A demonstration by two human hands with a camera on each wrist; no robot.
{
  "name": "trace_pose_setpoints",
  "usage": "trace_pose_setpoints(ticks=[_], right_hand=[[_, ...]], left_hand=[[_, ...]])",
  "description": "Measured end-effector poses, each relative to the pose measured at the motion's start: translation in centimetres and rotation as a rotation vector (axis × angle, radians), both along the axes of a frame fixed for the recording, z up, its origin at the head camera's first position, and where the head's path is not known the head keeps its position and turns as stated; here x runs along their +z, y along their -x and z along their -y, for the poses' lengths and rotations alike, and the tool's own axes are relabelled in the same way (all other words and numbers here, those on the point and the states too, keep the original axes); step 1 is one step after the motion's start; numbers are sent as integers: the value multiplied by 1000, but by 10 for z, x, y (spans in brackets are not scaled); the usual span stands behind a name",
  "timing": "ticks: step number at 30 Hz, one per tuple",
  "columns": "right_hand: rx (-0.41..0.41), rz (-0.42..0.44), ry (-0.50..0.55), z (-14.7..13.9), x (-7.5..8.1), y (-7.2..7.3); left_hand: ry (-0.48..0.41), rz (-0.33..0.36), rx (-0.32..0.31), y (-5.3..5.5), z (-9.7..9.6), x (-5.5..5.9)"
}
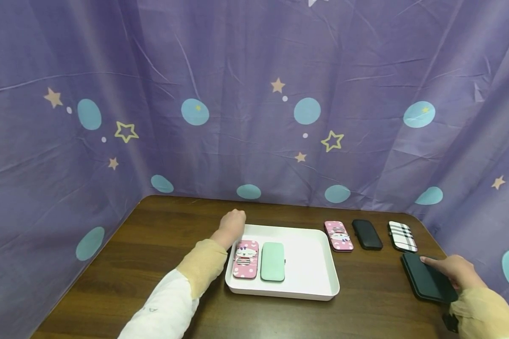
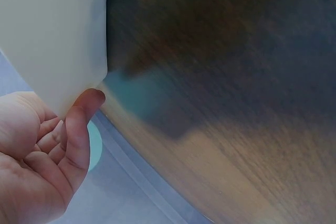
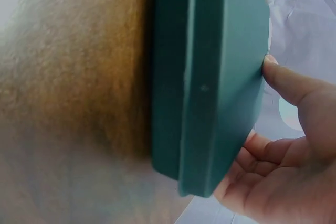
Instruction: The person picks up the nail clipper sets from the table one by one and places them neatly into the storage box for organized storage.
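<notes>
At the far-left corner of a white tray (image 1: 307, 268), my left hand (image 1: 232, 227) grips the rim; the left wrist view shows its fingers curled at the tray's corner. Inside the tray lie a pink patterned case (image 1: 245, 259) with a cartoon animal and, to its right, a mint green case (image 1: 273, 262). Over at the table's right side, my right hand (image 1: 461, 271) holds a dark green flat box (image 1: 428, 278). Its thumb presses on the top face, and the other fingers are bent at the box's edge in the right wrist view.
Right of the tray, a second pink patterned case (image 1: 338, 235), a black case (image 1: 367, 234) and a black-and-white plaid case (image 1: 403, 236) lie in a row on the brown wooden table (image 1: 365, 292). A purple curtain (image 1: 254, 141) hangs behind the table's back edge.
</notes>
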State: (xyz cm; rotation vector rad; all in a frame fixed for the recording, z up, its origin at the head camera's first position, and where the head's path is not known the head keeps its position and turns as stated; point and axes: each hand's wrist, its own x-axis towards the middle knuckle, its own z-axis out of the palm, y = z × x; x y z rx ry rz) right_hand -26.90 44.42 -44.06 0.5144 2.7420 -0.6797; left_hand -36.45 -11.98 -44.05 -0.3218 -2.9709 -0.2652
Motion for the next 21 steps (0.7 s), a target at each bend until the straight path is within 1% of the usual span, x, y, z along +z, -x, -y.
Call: trace_pose_setpoints(ticks=[3,8,12,14,17,21], right_hand=[[19,-17,-22,1,0,-3],[28,-41,-9,2,2,-5],[59,-20,-6,3,3,-4],[71,-8,12,3,3,-3],[54,1,87,4,2,-2],[-4,-2,236,5,0,-1]], left_hand=[[-1,0,-1,0,0,0],[3,-11,-3,0,0,-1],[7,-12,-1,1,0,-1],[9,-7,0,1,0,-1],[15,-5,-3,0,0,0],[19,-1,-3,1,-1,1]])
